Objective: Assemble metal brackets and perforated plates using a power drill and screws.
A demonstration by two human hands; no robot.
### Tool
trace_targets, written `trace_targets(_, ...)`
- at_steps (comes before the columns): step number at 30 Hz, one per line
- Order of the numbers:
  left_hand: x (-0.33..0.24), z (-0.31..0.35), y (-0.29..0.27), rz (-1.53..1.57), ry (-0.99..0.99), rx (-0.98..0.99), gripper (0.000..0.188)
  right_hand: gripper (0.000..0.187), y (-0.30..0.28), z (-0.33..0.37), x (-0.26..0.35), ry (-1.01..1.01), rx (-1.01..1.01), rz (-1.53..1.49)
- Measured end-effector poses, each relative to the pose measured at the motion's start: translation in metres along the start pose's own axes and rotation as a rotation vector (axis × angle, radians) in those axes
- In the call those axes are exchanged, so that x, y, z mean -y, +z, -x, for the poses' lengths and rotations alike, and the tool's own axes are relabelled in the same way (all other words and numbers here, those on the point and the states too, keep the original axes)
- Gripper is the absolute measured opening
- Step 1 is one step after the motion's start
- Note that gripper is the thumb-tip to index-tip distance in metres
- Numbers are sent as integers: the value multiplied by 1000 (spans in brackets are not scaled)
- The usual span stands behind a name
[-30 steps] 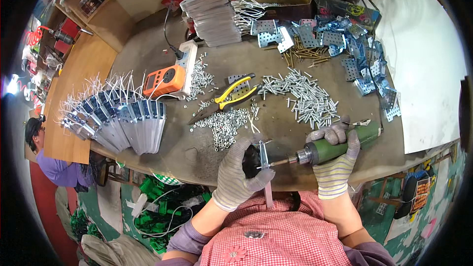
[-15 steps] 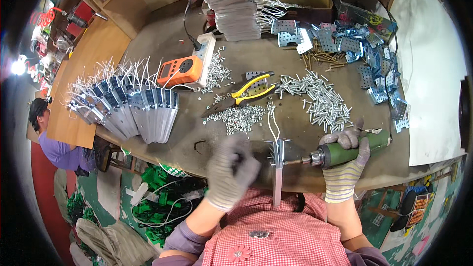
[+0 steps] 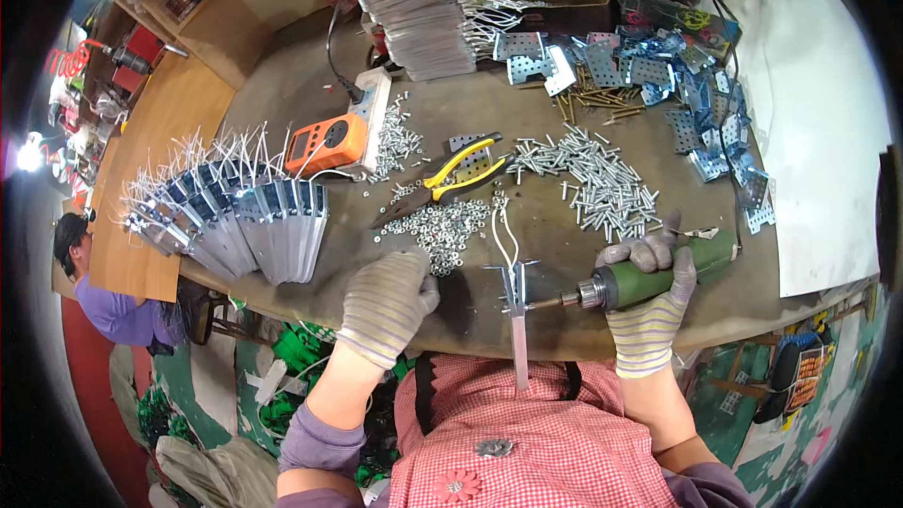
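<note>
My right hand (image 3: 647,310), in a striped glove, wraps round a green power screwdriver (image 3: 628,285). Its bit points left and reaches the side of a metal strip with a bracket (image 3: 518,320). This strip lies at the table's front edge, with screws through its upper part and two white wires (image 3: 508,230) running up from it. My gloved left hand (image 3: 386,306) is closed at the near edge of a pile of small nuts (image 3: 442,235); its fingertips are curled under, so anything in them is hidden. Yellow-and-black pliers (image 3: 451,181) lie just beyond the nuts.
Loose screws (image 3: 607,188) are heaped right of centre, with blue-grey perforated brackets (image 3: 691,113) behind. Wired metal strips stand fanned at left (image 3: 235,216) and stacked at the back (image 3: 414,23). An orange meter (image 3: 326,144) rests beside a power strip (image 3: 374,113). A person (image 3: 113,310) sits far left.
My left hand has moved left and away from the metal strip to the nuts, and its fingers have closed. My right hand still holds the power screwdriver against the strip. The whole view has shifted slightly.
</note>
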State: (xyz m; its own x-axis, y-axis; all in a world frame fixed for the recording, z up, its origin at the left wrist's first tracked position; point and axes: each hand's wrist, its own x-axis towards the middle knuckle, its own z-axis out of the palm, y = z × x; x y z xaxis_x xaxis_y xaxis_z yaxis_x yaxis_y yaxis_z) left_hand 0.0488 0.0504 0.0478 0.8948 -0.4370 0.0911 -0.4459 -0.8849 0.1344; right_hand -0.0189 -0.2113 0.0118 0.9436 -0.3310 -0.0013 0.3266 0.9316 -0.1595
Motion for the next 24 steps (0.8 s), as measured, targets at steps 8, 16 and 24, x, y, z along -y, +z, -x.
trace_targets(8,-64,32,10,1483,-358,-30,12,45,-3,-1,1,12,-8,-27)
trace_targets(16,-63,26,20,1018,-94,-307,11,25,5,-3,-3,20,-52,-46)
trace_targets(24,-71,31,20,1017,-157,-291,10,29,0,0,0,21,-35,-11)
